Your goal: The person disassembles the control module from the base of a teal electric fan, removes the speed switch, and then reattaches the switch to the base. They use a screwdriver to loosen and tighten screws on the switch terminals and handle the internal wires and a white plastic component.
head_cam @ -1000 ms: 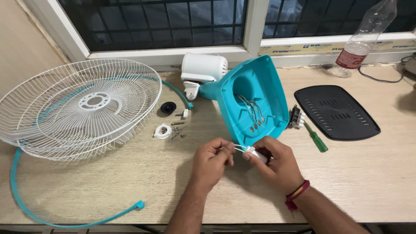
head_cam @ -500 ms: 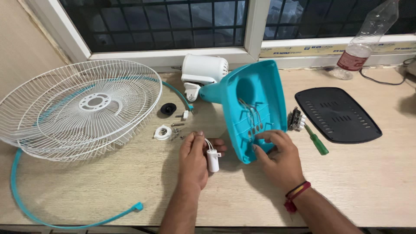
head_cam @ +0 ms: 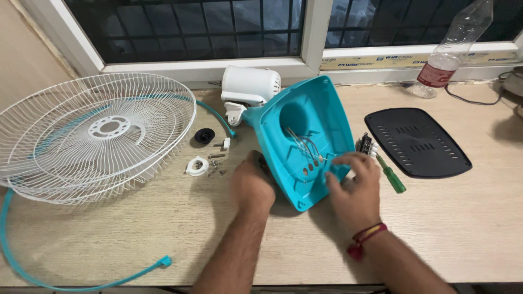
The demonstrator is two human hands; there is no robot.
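Note:
A teal fan base (head_cam: 327, 109) lies tilted with its hollow underside facing me, thin wires (head_cam: 305, 147) showing inside it. My left hand (head_cam: 251, 188) is against the base's left edge with its fingers curled out of sight, so what it holds is hidden. My right hand (head_cam: 354, 182) grips the base's lower right rim, fingers spread over the inside. The white motor housing (head_cam: 250, 87) sits behind the base, joined to its neck.
Two white wire fan grilles (head_cam: 98, 130) lie stacked at the left, with a teal rim band (head_cam: 81, 277) curling around them. A black cap (head_cam: 204, 135), a white ring (head_cam: 196, 165) and screws (head_cam: 218, 158) lie between. A green screwdriver (head_cam: 392, 178), black vented cover (head_cam: 417, 141) and plastic bottle (head_cam: 449, 51) are at right.
Both hands were together over a small white part in front of the base. They parted, and now the left hand is at the base's left edge and the right on its lower rim.

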